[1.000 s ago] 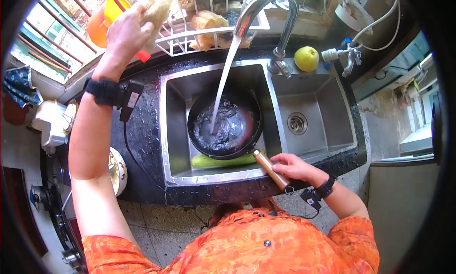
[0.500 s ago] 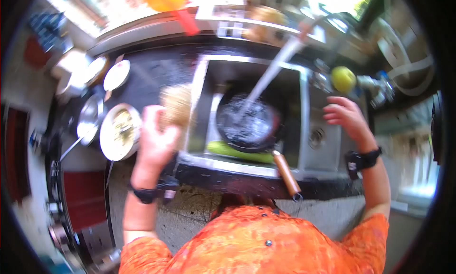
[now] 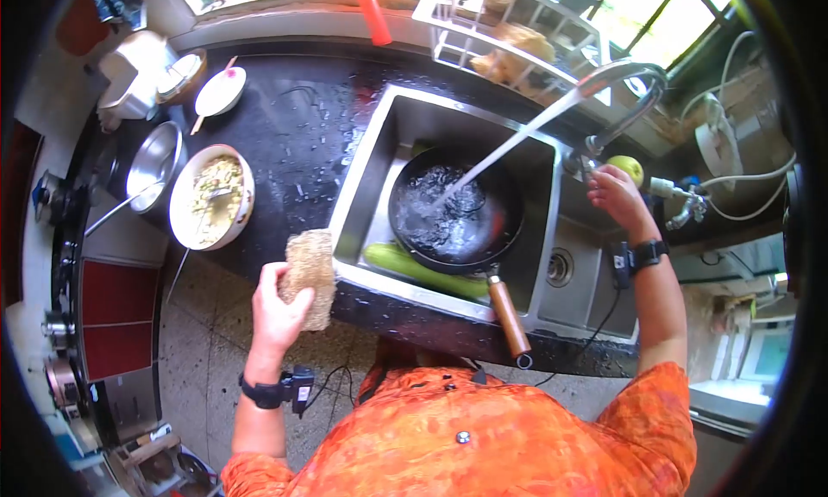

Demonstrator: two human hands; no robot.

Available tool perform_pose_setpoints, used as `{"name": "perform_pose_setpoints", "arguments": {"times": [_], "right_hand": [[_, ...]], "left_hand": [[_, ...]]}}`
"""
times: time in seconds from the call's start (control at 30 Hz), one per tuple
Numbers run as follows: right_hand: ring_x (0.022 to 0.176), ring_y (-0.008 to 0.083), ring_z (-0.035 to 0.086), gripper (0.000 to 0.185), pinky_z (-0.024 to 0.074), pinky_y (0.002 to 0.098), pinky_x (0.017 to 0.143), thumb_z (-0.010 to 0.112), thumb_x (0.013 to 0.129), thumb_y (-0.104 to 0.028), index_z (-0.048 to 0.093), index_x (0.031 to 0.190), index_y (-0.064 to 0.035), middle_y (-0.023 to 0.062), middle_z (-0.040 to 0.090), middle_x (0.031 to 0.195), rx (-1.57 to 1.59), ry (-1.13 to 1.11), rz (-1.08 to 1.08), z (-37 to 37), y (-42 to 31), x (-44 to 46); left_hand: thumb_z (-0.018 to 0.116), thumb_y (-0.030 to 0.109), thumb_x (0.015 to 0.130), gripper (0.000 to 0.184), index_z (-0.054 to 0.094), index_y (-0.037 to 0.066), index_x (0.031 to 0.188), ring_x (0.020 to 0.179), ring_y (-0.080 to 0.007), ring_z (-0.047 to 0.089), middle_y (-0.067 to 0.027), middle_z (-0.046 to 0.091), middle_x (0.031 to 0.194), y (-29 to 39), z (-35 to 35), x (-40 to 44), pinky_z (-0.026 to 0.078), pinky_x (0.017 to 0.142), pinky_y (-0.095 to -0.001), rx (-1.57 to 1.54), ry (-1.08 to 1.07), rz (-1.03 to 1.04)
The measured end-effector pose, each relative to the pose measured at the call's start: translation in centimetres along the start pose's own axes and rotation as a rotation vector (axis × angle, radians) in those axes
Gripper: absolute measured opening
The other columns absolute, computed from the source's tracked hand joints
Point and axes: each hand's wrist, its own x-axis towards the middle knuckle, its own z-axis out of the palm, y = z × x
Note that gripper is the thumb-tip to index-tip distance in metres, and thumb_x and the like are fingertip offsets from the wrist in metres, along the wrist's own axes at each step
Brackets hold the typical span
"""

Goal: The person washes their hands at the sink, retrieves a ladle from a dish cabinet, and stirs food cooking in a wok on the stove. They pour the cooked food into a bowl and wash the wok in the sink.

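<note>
My left hand (image 3: 278, 312) grips a tan loofah scrubber (image 3: 310, 281) beside the left front corner of the sink (image 3: 358, 178). On the right, my right hand (image 3: 618, 195) is closed at the faucet handle (image 3: 589, 167); the fingers partly hide it. A stream of water runs from the faucet (image 3: 642, 70) into a dark frying pan (image 3: 509, 225) in the large basin. Water swirls in the pan, and its wooden handle (image 3: 509, 316) sticks out over the front edge. Partly under the pan lies a long green vegetable (image 3: 423, 271).
A green apple (image 3: 626, 168) sits behind my right hand. Left on the dark counter (image 3: 293, 135) are a bowl of chopped food (image 3: 246, 206), a metal bowl (image 3: 155, 165) and a small white bowl (image 3: 221, 90). A white rack (image 3: 517, 44) stands by the window.
My left hand has moved the loofah scrubber down toward the counter's front edge. My right hand has gone from open above the small basin to the faucet handle. The view has turned.
</note>
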Motion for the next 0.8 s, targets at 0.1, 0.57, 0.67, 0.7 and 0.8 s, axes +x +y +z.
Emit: {"name": "perform_pose_setpoints", "arguments": {"times": [0.1, 0.57, 0.67, 0.7, 0.8], "right_hand": [[0.05, 0.0073, 0.045, 0.013, 0.0367, 0.0184, 0.044, 0.058, 0.079, -0.016, 0.047, 0.082, -0.0101, -0.0008, 0.048, 0.066, -0.054, 0.025, -0.009, 0.3, 0.2, 0.6], [0.064, 0.0153, 0.053, 0.02, 0.0432, 0.0281, 0.056, 0.063, 0.074, -0.017, 0.049, 0.081, -0.0038, 0.0068, 0.052, 0.072, -0.78, 0.068, -0.593, 5.5, 2.6, -7.5], [0.069, 0.0282, 0.058, 0.047, 0.0467, 0.0369, 0.063, 0.065, 0.072, -0.038, 0.047, 0.092, 0.0003, 0.0155, 0.056, 0.072, -0.858, -0.277, 0.066, 10.6, 7.9, -15.1], [0.066, 0.0235, 0.057, 0.045, 0.047, 0.0345, 0.059, 0.065, 0.073, -0.033, 0.044, 0.096, -0.0011, 0.0124, 0.054, 0.071, -0.789, -0.233, 0.051, 11.7, 10.6, -16.1], [0.059, 0.0174, 0.056, 0.046, 0.0467, 0.03, 0.051, 0.065, 0.073, -0.021, 0.036, 0.104, -0.0017, 0.01, 0.053, 0.072, -0.394, -0.181, 0.261, 13.1, 12.8, -15.6]], "left_hand": [[0.062, 0.008, 0.064, 0.034, 0.048, 0.0, 0.093, 0.079, -0.019, 0.056, -0.0117, 0.056, 0.084, 0.5, 0.0, 0.1, 0.045, 0.074, -0.0296, 0.042, -0.01, -0.004], [0.056, 0.003, 0.06, 0.031, 0.053, 0.011, 0.09, 0.085, -0.0236, 0.049, -0.0062, 0.054, 0.088, 7.6, 15.5, 14.8, 0.037, 0.074, -0.0359, 0.774, -0.433, 1.019], [0.055, 0.015, 0.07, 0.015, 0.058, 0.017, 0.084, 0.09, -0.0185, 0.048, -0.0018, 0.052, 0.087, 7.9, 22.4, 16.8, 0.035, 0.076, -0.0316, 0.95, -0.605, 1.397], [0.054, 0.016, 0.07, 0.014, 0.058, 0.018, 0.083, 0.091, -0.0177, 0.047, -0.0009, 0.05, 0.087, 7.2, 25.2, 17.8, 0.035, 0.076, -0.0314, 0.909, -0.624, 1.499], [0.054, 0.02, 0.069, 0.012, 0.06, 0.02, 0.08, 0.091, -0.016, 0.044, 0.0011, 0.049, 0.087, 5.2, 31.1, 21.8, 0.033, 0.076, -0.0297, 0.926, -0.603, 1.696]]}}
